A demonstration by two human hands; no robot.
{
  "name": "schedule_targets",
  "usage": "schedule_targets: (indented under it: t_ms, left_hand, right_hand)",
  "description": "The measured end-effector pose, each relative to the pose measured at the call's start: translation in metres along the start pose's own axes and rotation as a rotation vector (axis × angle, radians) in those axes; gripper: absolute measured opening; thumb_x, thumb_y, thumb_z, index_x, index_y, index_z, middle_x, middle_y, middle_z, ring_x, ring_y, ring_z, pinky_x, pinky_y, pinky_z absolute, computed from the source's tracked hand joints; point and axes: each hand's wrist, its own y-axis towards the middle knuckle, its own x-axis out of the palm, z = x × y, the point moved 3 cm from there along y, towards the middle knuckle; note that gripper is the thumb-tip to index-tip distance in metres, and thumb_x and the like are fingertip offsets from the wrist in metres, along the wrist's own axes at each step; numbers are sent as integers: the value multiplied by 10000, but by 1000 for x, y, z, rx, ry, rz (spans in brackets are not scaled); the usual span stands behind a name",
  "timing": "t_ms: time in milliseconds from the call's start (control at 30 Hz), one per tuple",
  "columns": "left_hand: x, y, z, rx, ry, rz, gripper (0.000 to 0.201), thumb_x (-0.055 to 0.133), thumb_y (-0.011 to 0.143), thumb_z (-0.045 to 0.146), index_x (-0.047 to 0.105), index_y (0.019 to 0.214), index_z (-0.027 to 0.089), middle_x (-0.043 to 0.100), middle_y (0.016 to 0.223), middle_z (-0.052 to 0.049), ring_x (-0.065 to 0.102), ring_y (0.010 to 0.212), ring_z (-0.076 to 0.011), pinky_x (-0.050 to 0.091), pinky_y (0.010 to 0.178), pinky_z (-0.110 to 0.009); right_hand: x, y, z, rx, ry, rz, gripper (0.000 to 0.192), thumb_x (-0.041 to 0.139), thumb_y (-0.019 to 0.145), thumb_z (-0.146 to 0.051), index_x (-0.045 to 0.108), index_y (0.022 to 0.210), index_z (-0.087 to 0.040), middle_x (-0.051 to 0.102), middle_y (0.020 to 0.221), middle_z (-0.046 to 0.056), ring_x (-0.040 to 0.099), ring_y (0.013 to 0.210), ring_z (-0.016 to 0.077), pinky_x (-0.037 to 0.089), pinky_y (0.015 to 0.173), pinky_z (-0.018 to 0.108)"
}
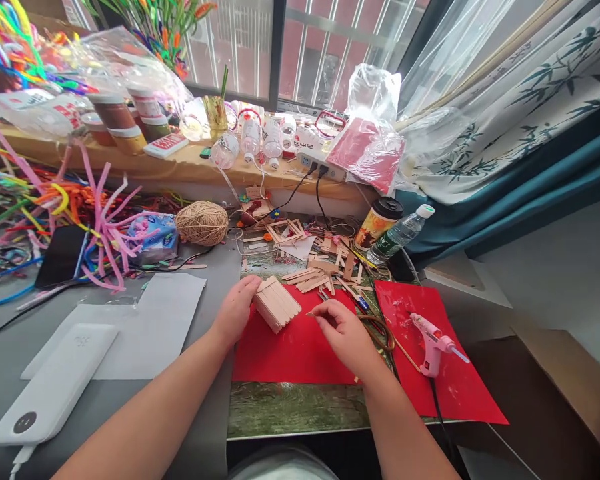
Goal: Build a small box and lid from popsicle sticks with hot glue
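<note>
A small box of craft sticks is tilted above the red sheet, and my left hand grips its left side. The fingers behind the box are partly hidden. To the right of it, apart from the box, my right hand is closed in a pinch. Something tiny shows at its fingertips, too small to name. Just beyond both hands lies a pile of loose craft sticks. A blue-labelled pen-like tool rests beside the right hand.
On another red sheet at right lies a pink glue gun with its cord. A water bottle and a lidded cup stand behind. Left are a twine ball, a white power bank, a phone and pipe cleaners.
</note>
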Motion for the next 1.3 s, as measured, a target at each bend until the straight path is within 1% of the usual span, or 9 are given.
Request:
schedule_targets:
  t_ms: [100,200,333,467,600,733,933,1133,1300]
  left_hand:
    - [3,-3,-2,-59,-44,-124,317,641,914,495,583,811,200,519,732,27,479,679,-144,399,655,-249]
    - [5,-5,-4,-81,-73,-199,322,628,940,506,571,843,205,526,770,28,474,710,-144,391,684,-248]
    - [5,-6,-3,-61,-60,-216,324,629,946,503,567,842,203,538,769,29,475,705,-145,388,691,-255]
    - [5,-5,-3,-58,-56,-237,339,630,946,517,568,837,202,557,760,25,481,691,-148,391,686,-263]
    - [5,-3,-5,-74,-81,-255,369,639,937,542,555,827,199,550,754,30,483,689,-141,393,681,-255]
    - [6,-3,-7,-98,-86,-258,396,634,924,582,565,836,202,585,783,17,515,709,-153,409,687,-261]
    - [7,-4,-6,-99,-98,-256,398,615,933,590,567,843,205,555,774,23,498,703,-150,398,679,-258]
    - [7,-3,-5,-118,-112,-261,402,631,914,595,568,835,206,564,777,16,492,693,-154,396,672,-258]
    - [7,-3,-5,-99,-93,-272,370,604,940,555,564,825,206,519,756,24,461,699,-152,375,673,-258]
  right_hand:
    - [-17,-4,-18,-21,163,11,175,566,995,-303,721,1034,-232,695,1033,55,658,986,212,508,919,348]
    - [-21,-3,-38,-32,205,-65,177,577,997,-297,736,1059,-247,707,1016,46,662,973,210,516,896,343]
    - [-9,6,-61,-104,90,-191,175,565,990,-206,730,1037,-246,697,1021,33,653,955,193,511,884,334]
    - [4,15,-70,-169,-52,-203,147,602,973,-168,722,1014,-241,656,982,27,625,909,182,504,833,322]
    - [6,18,-70,-294,-130,-133,166,610,984,-156,748,998,-247,618,1001,49,604,975,203,505,884,356]
    - [4,11,-64,-417,-163,-107,210,627,992,-198,745,1147,-275,647,1114,84,599,1065,242,517,930,411]
    - [3,6,-54,-612,-297,-106,318,620,995,-183,733,1243,-347,720,1142,57,576,1023,252,508,945,459]
    - [1,10,-49,-622,-287,-121,317,630,994,-196,742,1244,-356,708,1164,58,588,1015,242,520,938,441]
    - [2,10,-43,-648,-231,-105,341,652,980,-194,739,1253,-377,714,1162,52,593,1013,237,533,927,431]
